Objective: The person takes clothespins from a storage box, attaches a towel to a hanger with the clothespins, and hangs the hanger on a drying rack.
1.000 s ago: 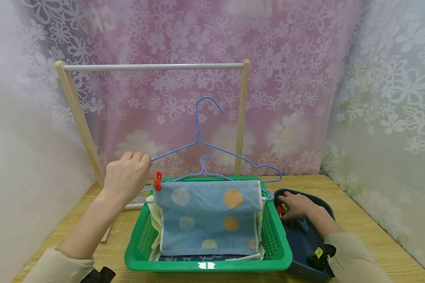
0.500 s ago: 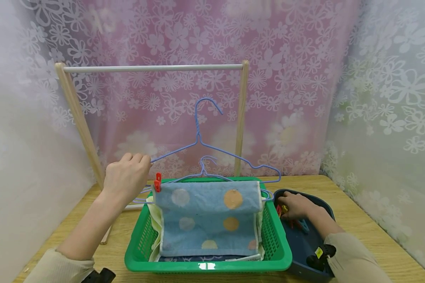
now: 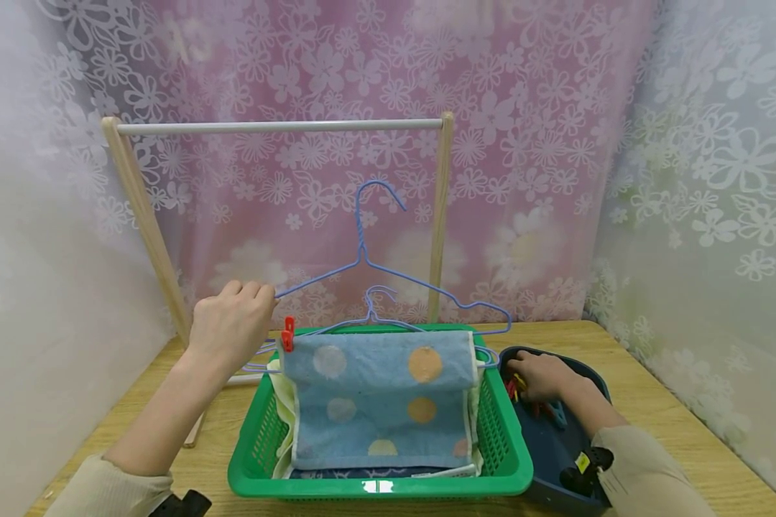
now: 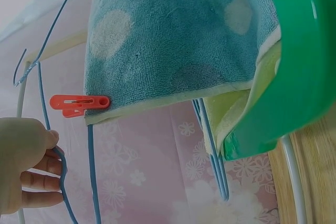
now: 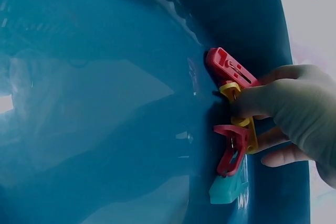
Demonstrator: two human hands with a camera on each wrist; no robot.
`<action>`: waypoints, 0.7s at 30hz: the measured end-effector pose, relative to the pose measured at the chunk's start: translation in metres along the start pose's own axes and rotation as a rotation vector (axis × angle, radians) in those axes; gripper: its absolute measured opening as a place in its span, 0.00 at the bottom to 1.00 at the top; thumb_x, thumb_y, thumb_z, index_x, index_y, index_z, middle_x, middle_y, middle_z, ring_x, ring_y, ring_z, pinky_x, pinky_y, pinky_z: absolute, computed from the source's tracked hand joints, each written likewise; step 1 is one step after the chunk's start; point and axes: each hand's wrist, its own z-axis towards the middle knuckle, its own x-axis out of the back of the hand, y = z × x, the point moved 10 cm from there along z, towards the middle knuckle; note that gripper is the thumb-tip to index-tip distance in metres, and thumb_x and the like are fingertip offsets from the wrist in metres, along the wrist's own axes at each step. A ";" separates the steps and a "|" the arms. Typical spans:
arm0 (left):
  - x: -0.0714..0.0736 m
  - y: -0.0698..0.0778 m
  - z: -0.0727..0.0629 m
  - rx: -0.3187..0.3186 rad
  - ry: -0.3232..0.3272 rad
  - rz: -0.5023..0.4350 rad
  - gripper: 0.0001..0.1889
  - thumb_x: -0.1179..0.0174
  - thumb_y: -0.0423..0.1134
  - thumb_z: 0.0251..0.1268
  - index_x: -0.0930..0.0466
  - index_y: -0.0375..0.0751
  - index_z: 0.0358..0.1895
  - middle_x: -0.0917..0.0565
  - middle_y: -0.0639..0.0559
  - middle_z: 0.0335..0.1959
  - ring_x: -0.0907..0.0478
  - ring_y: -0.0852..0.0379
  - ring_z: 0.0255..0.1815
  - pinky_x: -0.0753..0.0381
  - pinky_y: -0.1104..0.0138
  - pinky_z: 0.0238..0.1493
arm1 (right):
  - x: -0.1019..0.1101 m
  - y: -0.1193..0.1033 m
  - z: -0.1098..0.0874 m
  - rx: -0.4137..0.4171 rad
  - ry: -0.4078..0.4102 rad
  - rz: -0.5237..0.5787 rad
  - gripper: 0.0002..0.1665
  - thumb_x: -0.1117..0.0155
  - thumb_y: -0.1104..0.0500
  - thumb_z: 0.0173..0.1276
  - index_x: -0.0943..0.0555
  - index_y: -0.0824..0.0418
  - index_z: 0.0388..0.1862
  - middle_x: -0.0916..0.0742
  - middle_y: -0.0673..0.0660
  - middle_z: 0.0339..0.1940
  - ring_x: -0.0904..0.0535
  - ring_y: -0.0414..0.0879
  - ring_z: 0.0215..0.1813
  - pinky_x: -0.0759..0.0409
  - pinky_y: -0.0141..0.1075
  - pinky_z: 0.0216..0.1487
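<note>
Both hands have hold of something: my left hand (image 3: 233,319) curls round one shoulder of the blue hanger (image 3: 362,248), while my right hand (image 5: 300,109) pinches a yellow clip (image 5: 251,139) in the dark tray (image 3: 552,456). My head feed shows the spotted towel (image 3: 378,402) draped on the hanger over the green basket (image 3: 317,487), a red clip (image 3: 288,336) at its upper left.

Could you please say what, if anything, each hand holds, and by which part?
Left hand: blue hanger, by its left shoulder. Right hand: at a yellow clothespin; whether gripped cannot be told.
</note>
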 end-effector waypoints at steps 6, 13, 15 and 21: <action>0.000 0.000 0.000 0.001 -0.006 0.002 0.13 0.38 0.29 0.50 0.34 0.37 0.18 0.26 0.46 0.16 0.33 0.49 0.15 0.43 0.65 0.04 | -0.001 0.001 0.000 0.015 -0.004 0.014 0.17 0.31 0.60 0.52 0.24 0.55 0.41 0.25 0.53 0.34 0.33 0.42 0.22 0.32 0.38 0.24; 0.002 0.000 0.001 -0.009 0.022 0.005 0.14 0.36 0.31 0.51 0.33 0.37 0.17 0.28 0.47 0.14 0.34 0.49 0.14 0.44 0.65 0.04 | 0.003 0.002 0.000 0.026 -0.009 0.043 0.11 0.34 0.62 0.57 0.26 0.54 0.36 0.26 0.48 0.25 0.31 0.41 0.23 0.32 0.38 0.25; 0.002 0.001 0.002 -0.013 0.027 0.006 0.15 0.36 0.31 0.51 0.34 0.37 0.17 0.28 0.47 0.14 0.35 0.50 0.14 0.45 0.65 0.04 | 0.004 0.003 0.000 0.016 -0.017 0.038 0.10 0.35 0.62 0.58 0.26 0.54 0.36 0.27 0.46 0.23 0.32 0.41 0.22 0.33 0.37 0.23; 0.002 0.001 0.002 -0.014 0.019 0.005 0.15 0.35 0.31 0.51 0.33 0.37 0.17 0.28 0.47 0.14 0.35 0.50 0.14 0.45 0.66 0.05 | 0.003 0.004 -0.002 -0.002 -0.022 0.012 0.13 0.33 0.61 0.55 0.26 0.56 0.38 0.25 0.48 0.25 0.32 0.41 0.22 0.33 0.37 0.23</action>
